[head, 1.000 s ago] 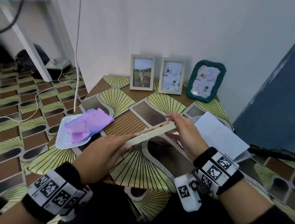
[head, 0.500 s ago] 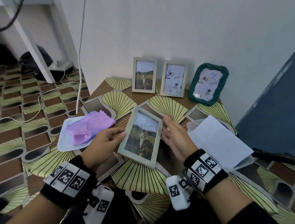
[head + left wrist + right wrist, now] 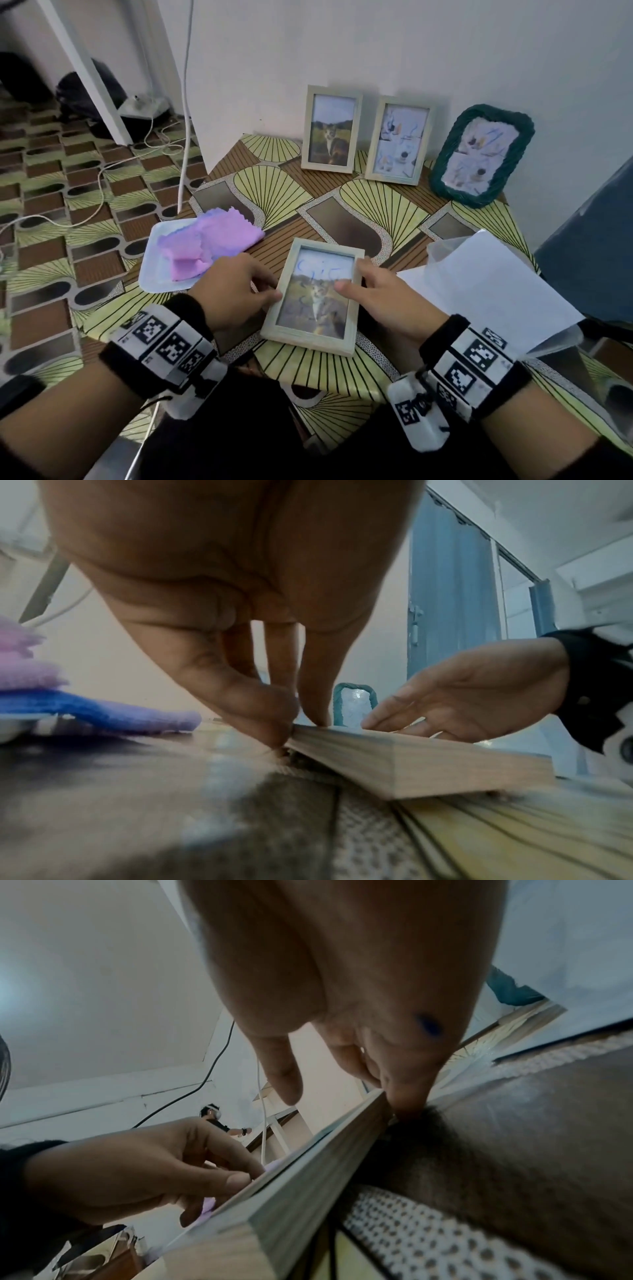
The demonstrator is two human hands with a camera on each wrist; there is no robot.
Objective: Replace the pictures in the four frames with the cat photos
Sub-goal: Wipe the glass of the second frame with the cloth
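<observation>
A pale wooden frame (image 3: 317, 337) with a cat photo lies face up on the patterned table (image 3: 373, 209) in front of me. My left hand (image 3: 270, 291) pinches its left edge, seen close in the left wrist view, where the frame (image 3: 394, 761) rests low on the table. My right hand (image 3: 352, 277) holds the right edge, thumb over the glass and fingertips (image 3: 407, 1096) against the frame (image 3: 308, 1164). Against the wall stand a wooden frame with a cat photo (image 3: 331, 133), a wooden frame with an abstract picture (image 3: 397, 140) and a green frame (image 3: 479, 154) with an abstract picture.
A white tray (image 3: 154, 270) with a purple cloth (image 3: 209, 243) sits at the table's left edge. A clear sleeve with white paper (image 3: 489, 291) lies to the right of the frame. Cables run over the floor on the left. A blue surface rises at the far right.
The frame was held edge-on above the table, then turned face up, and now lies on the table nearer to me. Both hands came down with it.
</observation>
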